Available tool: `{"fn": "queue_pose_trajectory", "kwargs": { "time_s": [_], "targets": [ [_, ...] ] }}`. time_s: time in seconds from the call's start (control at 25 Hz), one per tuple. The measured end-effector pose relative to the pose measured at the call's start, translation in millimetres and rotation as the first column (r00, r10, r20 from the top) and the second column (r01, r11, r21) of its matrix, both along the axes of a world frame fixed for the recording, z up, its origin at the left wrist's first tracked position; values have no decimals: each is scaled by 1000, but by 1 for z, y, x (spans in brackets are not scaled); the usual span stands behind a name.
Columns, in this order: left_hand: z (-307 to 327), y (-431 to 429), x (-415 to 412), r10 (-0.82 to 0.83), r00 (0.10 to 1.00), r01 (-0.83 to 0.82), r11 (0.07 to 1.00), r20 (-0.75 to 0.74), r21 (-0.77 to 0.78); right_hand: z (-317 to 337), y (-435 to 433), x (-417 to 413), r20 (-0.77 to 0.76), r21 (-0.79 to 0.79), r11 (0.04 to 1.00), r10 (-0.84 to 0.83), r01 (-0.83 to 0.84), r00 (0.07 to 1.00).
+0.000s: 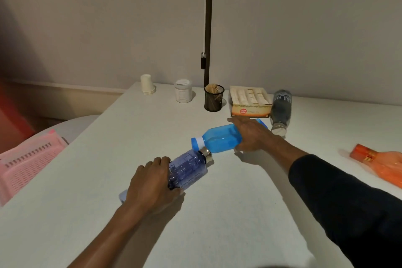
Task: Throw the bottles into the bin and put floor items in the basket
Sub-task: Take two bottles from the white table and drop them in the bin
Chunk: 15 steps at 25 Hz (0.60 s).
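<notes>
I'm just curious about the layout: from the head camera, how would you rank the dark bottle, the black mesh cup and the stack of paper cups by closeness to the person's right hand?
1. Dark bottle: lying just beyond the right hand, to its right.
2. Black mesh cup: farther back, left of the snack box.
3. Stack of paper cups: at the far left table corner.

Both arms extended — left hand [152, 183] and right hand [252, 135] curled, gripping.

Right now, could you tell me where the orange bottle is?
The orange bottle lies on its side at the table's right edge, beyond the right hand.
</notes>
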<state>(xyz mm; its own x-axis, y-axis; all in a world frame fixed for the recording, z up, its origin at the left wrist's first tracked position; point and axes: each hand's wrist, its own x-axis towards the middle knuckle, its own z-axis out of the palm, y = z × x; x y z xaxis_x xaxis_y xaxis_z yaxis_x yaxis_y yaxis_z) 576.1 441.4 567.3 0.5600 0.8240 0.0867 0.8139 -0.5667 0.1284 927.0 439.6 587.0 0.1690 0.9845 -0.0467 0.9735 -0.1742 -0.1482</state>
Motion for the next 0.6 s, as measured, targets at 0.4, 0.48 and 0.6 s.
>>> {"fn": "queue_pose_trajectory", "kwargs": {
  "time_s": [0.4, 0.48, 0.6],
  "targets": [
    [19, 14, -35, 55, 997, -55, 998, 57, -12, -5, 27, -5, 111, 100, 995, -37, 26, 993],
    [18, 8, -36, 97, 990, -94, 995, 102, -33, 0, 15, -17, 34, 207, 971, -132, 122, 991],
    [17, -10, -39, 175, 963, -164, 984, 207, -72, 10, -13, -34, -56, 288, 929, -226, 233, 972]
  ]
}}
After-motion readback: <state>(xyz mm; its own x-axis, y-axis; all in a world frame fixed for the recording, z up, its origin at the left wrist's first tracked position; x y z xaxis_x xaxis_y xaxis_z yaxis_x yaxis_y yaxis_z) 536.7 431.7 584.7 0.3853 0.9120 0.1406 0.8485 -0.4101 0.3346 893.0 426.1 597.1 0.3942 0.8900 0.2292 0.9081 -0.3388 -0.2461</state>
